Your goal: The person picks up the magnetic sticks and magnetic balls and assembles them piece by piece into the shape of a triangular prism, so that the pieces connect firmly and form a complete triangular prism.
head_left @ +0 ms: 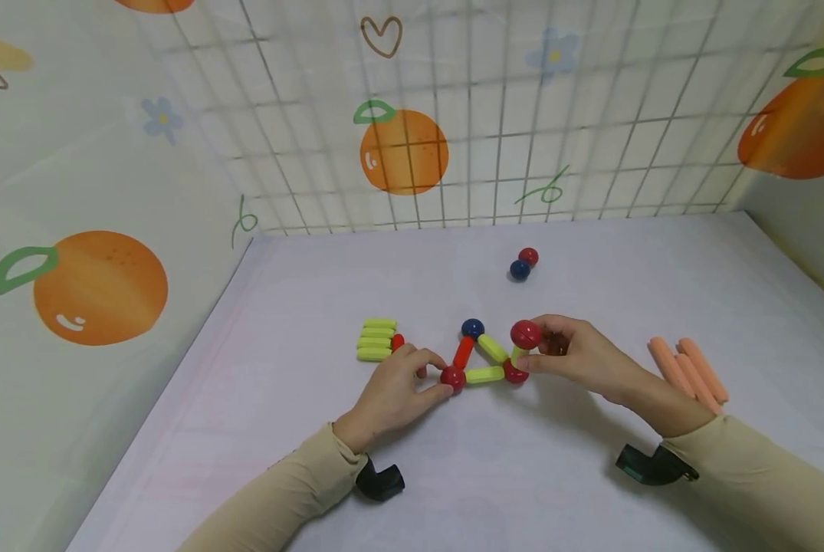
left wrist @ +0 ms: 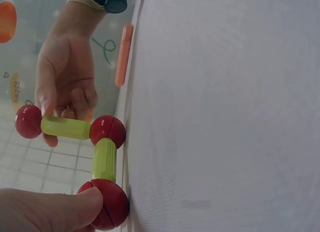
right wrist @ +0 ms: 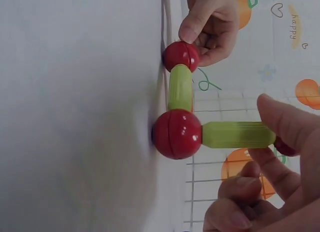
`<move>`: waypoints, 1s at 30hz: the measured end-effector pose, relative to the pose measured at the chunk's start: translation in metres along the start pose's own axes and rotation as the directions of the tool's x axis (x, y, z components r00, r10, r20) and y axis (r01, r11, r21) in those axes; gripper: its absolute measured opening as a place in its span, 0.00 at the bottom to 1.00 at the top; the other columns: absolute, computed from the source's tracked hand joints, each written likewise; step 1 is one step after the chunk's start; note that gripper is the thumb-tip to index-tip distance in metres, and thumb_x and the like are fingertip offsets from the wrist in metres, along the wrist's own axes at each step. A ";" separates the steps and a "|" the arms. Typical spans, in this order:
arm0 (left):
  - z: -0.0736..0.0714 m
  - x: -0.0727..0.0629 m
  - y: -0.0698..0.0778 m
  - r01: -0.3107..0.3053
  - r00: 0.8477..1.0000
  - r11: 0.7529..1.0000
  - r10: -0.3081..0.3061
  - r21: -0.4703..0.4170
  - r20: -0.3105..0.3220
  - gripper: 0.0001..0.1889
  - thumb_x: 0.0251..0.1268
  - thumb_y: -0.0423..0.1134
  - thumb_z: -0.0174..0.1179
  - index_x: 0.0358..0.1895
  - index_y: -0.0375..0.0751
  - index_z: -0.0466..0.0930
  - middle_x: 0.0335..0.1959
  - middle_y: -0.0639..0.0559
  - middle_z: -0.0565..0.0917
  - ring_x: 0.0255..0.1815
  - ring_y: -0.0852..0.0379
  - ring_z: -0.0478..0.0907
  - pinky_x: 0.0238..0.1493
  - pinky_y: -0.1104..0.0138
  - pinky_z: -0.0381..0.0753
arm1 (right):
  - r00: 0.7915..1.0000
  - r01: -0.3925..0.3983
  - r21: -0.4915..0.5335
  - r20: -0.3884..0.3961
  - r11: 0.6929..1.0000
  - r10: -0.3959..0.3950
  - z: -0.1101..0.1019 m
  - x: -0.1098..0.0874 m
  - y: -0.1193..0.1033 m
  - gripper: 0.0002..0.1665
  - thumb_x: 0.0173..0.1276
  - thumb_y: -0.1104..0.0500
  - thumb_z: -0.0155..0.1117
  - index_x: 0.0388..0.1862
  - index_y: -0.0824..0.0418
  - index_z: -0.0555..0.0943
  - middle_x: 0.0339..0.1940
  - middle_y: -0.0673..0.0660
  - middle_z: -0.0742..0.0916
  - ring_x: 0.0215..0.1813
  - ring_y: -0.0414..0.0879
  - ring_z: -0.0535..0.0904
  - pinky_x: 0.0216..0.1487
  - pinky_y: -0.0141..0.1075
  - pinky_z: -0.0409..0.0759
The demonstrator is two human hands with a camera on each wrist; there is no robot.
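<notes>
A flat triangle of sticks and balls lies on the table. My left hand [head_left: 398, 391] pinches the red ball [head_left: 454, 379] at its left corner between thumb and fingertips. From there a red stick [head_left: 463, 353] leads to a dark blue ball [head_left: 473, 330], and a yellow-green stick [head_left: 484, 375] leads to the right corner's red ball [head_left: 516, 372]. Another yellow-green stick [head_left: 492, 349] closes the far side. On the right corner stands an upright yellow-green stick [right wrist: 237, 135], capped by a red ball [head_left: 525, 334]. My right hand [head_left: 580, 356] pinches this stick near its top.
Several yellow-green sticks [head_left: 375, 343] lie side by side behind my left hand, next to a partly hidden red piece [head_left: 398, 342]. A red ball [head_left: 529, 256] and a blue ball [head_left: 520, 270] sit farther back. Orange sticks [head_left: 691, 368] lie at right, beyond my right forearm.
</notes>
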State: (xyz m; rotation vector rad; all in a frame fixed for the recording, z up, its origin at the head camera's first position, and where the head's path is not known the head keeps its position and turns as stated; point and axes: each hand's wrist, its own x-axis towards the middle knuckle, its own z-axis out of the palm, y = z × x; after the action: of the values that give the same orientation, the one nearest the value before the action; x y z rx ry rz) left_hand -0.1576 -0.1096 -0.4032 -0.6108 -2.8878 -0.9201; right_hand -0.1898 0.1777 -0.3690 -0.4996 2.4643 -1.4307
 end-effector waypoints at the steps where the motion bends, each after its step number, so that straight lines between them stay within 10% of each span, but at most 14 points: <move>1: 0.000 0.000 0.000 0.000 1.000 1.000 0.000 0.001 0.002 0.13 0.59 0.45 0.70 0.46 0.50 0.83 0.31 0.53 0.76 0.33 0.60 0.70 0.33 0.72 0.69 | 1.000 -0.005 -0.006 -0.002 1.000 0.005 0.001 0.000 0.001 0.26 0.60 0.55 0.74 0.56 0.61 0.79 0.36 0.58 0.76 0.39 0.48 0.71 0.31 0.31 0.71; 21: -0.002 -0.002 0.002 0.000 1.000 1.000 0.000 0.031 -0.005 0.13 0.59 0.45 0.69 0.46 0.49 0.83 0.31 0.52 0.77 0.32 0.61 0.69 0.31 0.73 0.67 | 0.992 0.076 -0.065 -0.094 0.995 -0.082 -0.001 -0.006 -0.008 0.29 0.61 0.51 0.73 0.60 0.52 0.75 0.40 0.58 0.77 0.39 0.48 0.72 0.32 0.32 0.73; 30: -0.023 -0.005 -0.012 0.133 0.991 0.991 -0.133 0.001 -0.032 0.19 0.58 0.44 0.69 0.53 0.44 0.82 0.39 0.50 0.79 0.40 0.57 0.73 0.40 0.67 0.73 | 0.994 0.060 -0.029 -0.088 0.998 -0.063 -0.001 -0.007 -0.008 0.27 0.63 0.52 0.72 0.59 0.54 0.75 0.45 0.57 0.81 0.42 0.49 0.75 0.36 0.32 0.77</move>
State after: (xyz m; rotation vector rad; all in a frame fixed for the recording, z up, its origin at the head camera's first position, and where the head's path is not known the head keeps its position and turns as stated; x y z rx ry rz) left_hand -0.1595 -0.1335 -0.3919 -0.4031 -2.9311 -0.9306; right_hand -0.1825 0.1773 -0.3609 -0.5329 2.5615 -1.4758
